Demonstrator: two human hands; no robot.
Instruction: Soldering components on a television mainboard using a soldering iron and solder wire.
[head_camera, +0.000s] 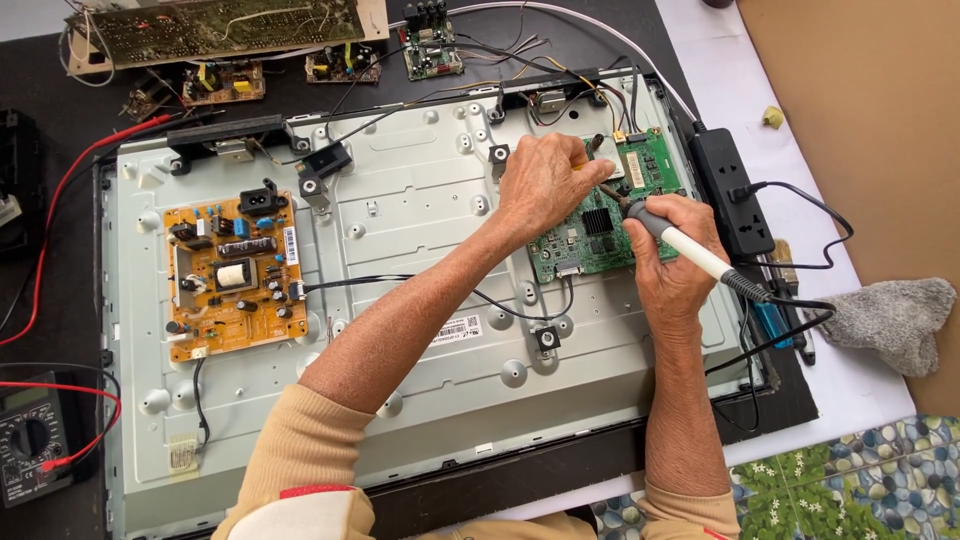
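- Soldering iron (690, 245), white shaft and grey grip, pinched pen-like in right hand (678, 265), tip on green circuit board (610, 215) at panel's right.
- Left hand (545, 180) curled shut, pressing on the board's top edge; held item unclear.
- White rectangular label (460, 328) on grey stamped-metal back panel (420, 220).
- Orange power board (232, 272) left.
- Black power strip (730, 190) on desk (850, 380), far right.

Bright, even daylight, soft and diffuse, no single clear source. Shadows weak: faint ones under the forearms on the metal back panel (420, 230). Mild sheen on that panel, no blown-out glare. White table surface (860, 390) near overexposed. Focus sharp across the centre; slight wide-angle bending at the edges. No motion blur on the hands.
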